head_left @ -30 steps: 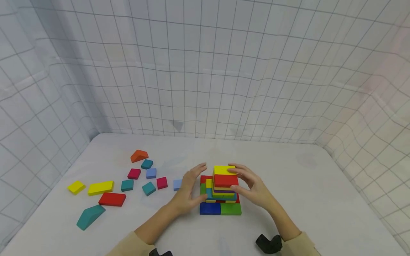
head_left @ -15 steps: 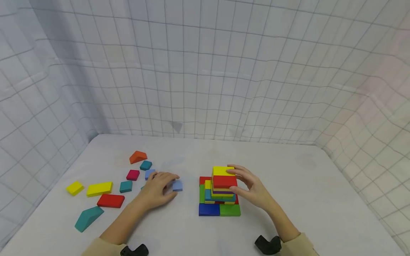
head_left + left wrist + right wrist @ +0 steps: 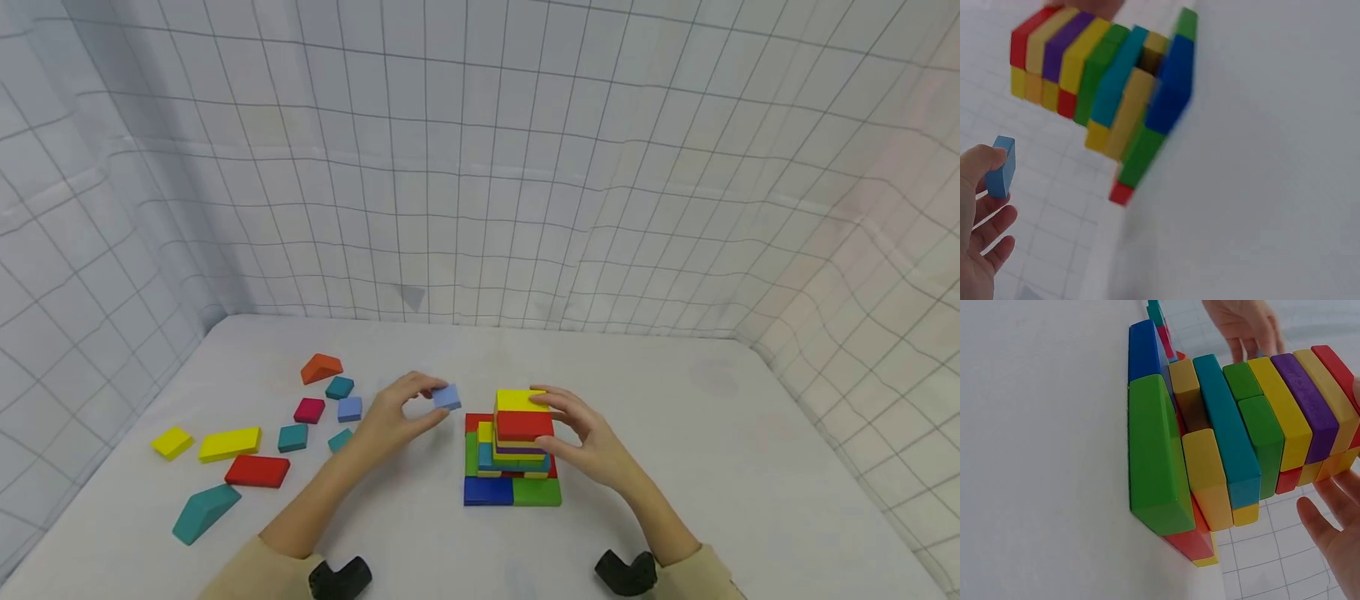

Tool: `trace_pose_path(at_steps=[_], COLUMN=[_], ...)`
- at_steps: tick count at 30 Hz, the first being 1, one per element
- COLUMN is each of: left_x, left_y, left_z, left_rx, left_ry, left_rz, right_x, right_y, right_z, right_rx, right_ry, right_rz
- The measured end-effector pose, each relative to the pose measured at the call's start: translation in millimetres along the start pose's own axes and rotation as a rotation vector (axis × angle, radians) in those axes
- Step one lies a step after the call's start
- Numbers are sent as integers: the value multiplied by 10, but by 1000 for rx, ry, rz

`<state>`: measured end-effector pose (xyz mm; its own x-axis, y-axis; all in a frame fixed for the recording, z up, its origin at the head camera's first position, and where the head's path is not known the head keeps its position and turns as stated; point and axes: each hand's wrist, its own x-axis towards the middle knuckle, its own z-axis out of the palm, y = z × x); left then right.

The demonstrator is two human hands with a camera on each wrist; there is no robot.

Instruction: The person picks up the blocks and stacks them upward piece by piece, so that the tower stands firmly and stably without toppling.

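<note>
My left hand (image 3: 392, 421) pinches a small light blue block (image 3: 447, 397) between thumb and fingers, just left of a block tower (image 3: 522, 450). The left wrist view shows the light blue block (image 3: 1001, 172) held by its faces, with the other fingers spread below. The tower steps up from a wide base of blue and green blocks (image 3: 537, 492) to narrow layers topped by red and yellow blocks (image 3: 517, 399). My right hand (image 3: 588, 437) rests round the tower's top right side, thumb toward the front, fingertips at the rear of the upper layers.
Loose blocks lie on the left of the white table (image 3: 712, 450): a red slab (image 3: 257, 472), yellow block (image 3: 229, 445), teal wedge (image 3: 206, 512), orange piece (image 3: 321, 368), and several small ones. Gridded white cloth (image 3: 480, 208) encloses the back and sides.
My left hand moved from the tower's left side to the light blue block on the table, pinched it and carried it back toward the tower. The right hand stayed at the tower's top.
</note>
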<state>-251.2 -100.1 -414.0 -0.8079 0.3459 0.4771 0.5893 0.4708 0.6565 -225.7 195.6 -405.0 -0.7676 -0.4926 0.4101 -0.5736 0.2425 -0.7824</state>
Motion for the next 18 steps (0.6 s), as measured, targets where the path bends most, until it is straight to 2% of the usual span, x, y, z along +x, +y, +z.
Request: trace_pose_path(at_steps=[3,6,12,18], left_x=[149,261,373,387], left_y=[197,332,467,520], left_z=[44,116,274,354], left_rx=[-124,-192,-223,-227], left_ry=[23,-9,-101,-104], left_rz=[24,52,67,84], right_x=[2,4,2,4], right_y=[-8,-20,-63,-57], right_z=[0,-2,-12,-18], right_rx=[-1,-3,-6,-6], right_ry=[-1,1,-9,-20], right_rz=[11,19,19,9])
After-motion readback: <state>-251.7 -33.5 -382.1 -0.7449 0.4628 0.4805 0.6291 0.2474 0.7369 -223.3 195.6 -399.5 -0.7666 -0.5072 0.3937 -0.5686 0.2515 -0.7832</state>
